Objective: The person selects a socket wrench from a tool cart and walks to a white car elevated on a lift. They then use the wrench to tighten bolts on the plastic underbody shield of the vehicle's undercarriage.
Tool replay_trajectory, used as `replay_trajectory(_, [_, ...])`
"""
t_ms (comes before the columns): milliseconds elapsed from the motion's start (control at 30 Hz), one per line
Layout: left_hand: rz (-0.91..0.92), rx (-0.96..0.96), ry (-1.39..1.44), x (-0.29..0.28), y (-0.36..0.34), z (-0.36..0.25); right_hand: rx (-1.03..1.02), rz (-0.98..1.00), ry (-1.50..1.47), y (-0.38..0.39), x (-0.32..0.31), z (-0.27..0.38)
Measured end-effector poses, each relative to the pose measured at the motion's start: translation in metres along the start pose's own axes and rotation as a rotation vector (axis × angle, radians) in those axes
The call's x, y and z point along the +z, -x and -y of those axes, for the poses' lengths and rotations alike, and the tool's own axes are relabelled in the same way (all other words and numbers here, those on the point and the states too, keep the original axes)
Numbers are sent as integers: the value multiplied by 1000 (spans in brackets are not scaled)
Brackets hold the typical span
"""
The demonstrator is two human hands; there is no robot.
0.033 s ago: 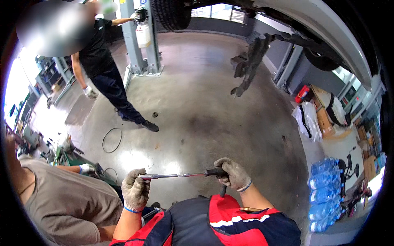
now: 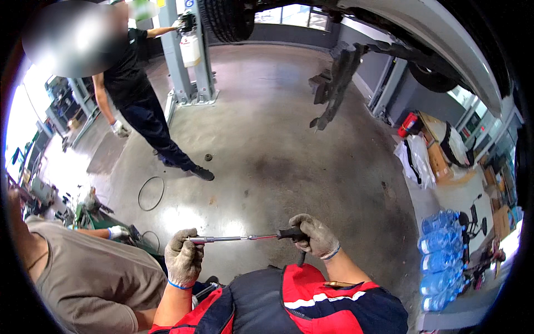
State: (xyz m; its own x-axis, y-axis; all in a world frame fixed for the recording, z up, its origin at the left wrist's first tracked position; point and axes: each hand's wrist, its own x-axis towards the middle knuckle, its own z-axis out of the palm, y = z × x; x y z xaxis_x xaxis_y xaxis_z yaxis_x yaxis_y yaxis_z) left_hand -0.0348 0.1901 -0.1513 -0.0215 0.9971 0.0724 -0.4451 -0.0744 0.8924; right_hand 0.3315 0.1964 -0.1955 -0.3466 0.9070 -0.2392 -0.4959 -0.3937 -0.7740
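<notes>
Between my gloved hands I hold a long, thin tool level in front of my chest, with a silver metal shaft (image 2: 225, 239), a reddish stretch and a black handle (image 2: 289, 234). My left hand (image 2: 184, 258) is closed round its silver, socket-like end. The fingers of my right hand (image 2: 316, 236) are wrapped round the black handle end. A dark stub (image 2: 301, 258) shows just under my right hand; I cannot tell whether it belongs to the tool. Both gloves are pale and soiled.
A raised vehicle (image 2: 428, 28) hangs overhead at right, with a dark panel (image 2: 336, 83) hanging down. One person (image 2: 130, 83) stands by a lift post (image 2: 178, 50); another (image 2: 94, 273) is close at my left. Water bottles (image 2: 439, 261) stand at right. A black hoop (image 2: 151, 193) lies on the floor.
The surroundings have shifted very slightly in the picture. Both hands keep the same grip on the tool.
</notes>
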Motion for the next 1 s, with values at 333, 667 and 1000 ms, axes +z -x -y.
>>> replay_trajectory(333, [226, -13, 137, 51, -91, -44, -242, 174, -259, -12, 10, -32])
replay_trajectory(667, [582, -118, 135, 136, -150, -31, -386, 101, -283, 3, -12, -34])
replay_trajectory(1000, [750, -173, 226, 254, -182, -15, -736, 137, -199, -25, -95, 22])
